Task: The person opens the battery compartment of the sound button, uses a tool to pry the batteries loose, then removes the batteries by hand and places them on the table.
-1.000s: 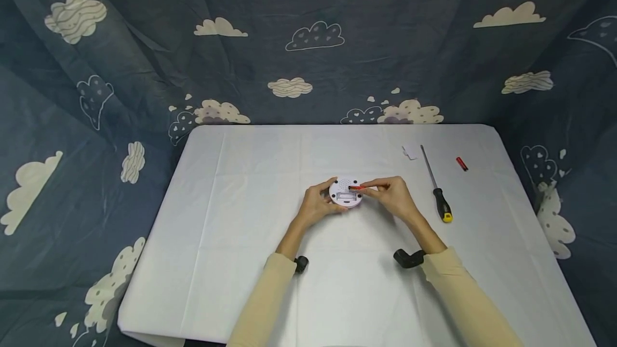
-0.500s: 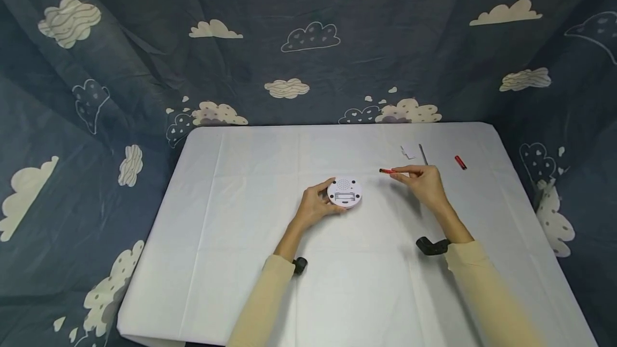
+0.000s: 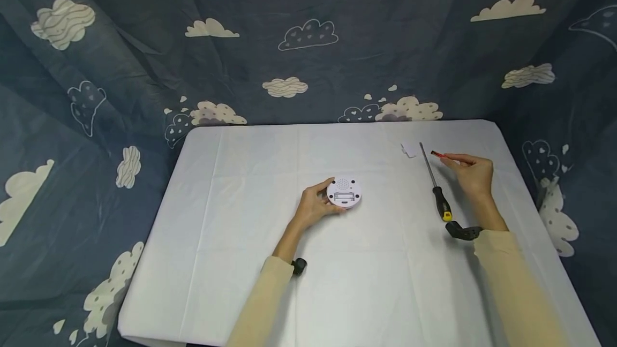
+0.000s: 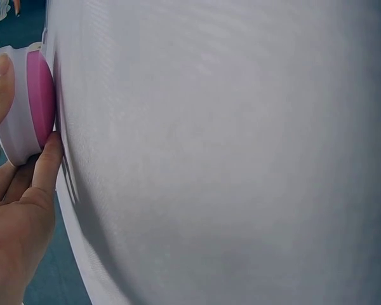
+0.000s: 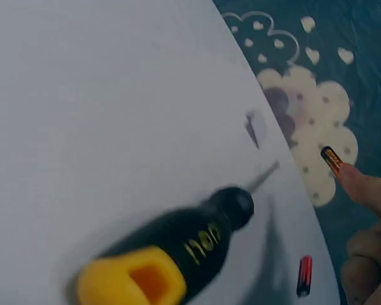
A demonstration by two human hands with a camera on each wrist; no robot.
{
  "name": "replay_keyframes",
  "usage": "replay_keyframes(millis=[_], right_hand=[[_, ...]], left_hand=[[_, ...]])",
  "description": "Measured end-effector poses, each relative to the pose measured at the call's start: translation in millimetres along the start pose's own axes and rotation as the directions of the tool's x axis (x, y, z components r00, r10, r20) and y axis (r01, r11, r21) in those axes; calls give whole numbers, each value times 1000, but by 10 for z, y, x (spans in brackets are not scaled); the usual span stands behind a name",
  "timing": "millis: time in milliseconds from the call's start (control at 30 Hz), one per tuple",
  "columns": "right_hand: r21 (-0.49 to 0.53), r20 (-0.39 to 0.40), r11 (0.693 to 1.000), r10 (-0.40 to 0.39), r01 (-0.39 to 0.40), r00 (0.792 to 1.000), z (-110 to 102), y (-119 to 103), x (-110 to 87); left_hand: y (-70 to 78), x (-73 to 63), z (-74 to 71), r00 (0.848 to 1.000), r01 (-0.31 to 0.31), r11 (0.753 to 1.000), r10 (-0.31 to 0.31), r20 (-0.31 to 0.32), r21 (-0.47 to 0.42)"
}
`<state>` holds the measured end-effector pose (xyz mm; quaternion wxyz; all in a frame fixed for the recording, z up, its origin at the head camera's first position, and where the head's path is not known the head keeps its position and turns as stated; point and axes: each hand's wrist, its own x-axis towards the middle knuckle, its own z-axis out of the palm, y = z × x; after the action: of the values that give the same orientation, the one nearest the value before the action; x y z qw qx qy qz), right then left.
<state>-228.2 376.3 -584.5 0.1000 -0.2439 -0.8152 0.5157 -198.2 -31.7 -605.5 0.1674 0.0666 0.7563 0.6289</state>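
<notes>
My left hand (image 3: 314, 205) grips a round white device (image 3: 343, 185) by its rim, its underside with dotted holes and a battery slot (image 3: 344, 196) turned up. In the left wrist view the device's other face is pink (image 4: 41, 95). Over the right part of the table, my right hand (image 3: 476, 175) pinches a small red and black battery (image 3: 438, 154) between thumb and finger, near the screwdriver's tip. A second battery (image 5: 304, 276) lies on the table in the right wrist view; in the head view the right hand hides it.
A screwdriver (image 3: 441, 203) with a black and yellow handle lies left of my right hand. Near its tip is a small white piece (image 3: 408, 150), perhaps a cover. The white cloth-covered table (image 3: 241, 229) meets a dark cloud-patterned curtain (image 3: 308, 58) behind.
My right hand has carried the pinched battery away from the device, rightward and towards the table's far side, passing over the screwdriver. The left hand keeps holding the device in nearly the same place.
</notes>
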Motion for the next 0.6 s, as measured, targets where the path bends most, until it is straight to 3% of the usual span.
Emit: replay_keyframes(millis=[100, 267, 400, 600], right_hand=[[115, -93, 991, 82, -71, 992, -101, 90, 119], [271, -211, 946, 237, -177, 948, -261, 231, 283], [386, -222, 891, 340, -238, 914, -342, 313, 369], [428, -215, 853, 417, -299, 883, -344, 362, 414]], left_hand=[[2, -1, -1, 1000, 11, 1000, -11, -1, -6], [12, 9, 6, 1000, 14, 1000, -14, -2, -14], [16, 13, 12, 1000, 15, 999, -15, 0, -37], [1, 8, 6, 1000, 20, 1000, -20, -6, -18]])
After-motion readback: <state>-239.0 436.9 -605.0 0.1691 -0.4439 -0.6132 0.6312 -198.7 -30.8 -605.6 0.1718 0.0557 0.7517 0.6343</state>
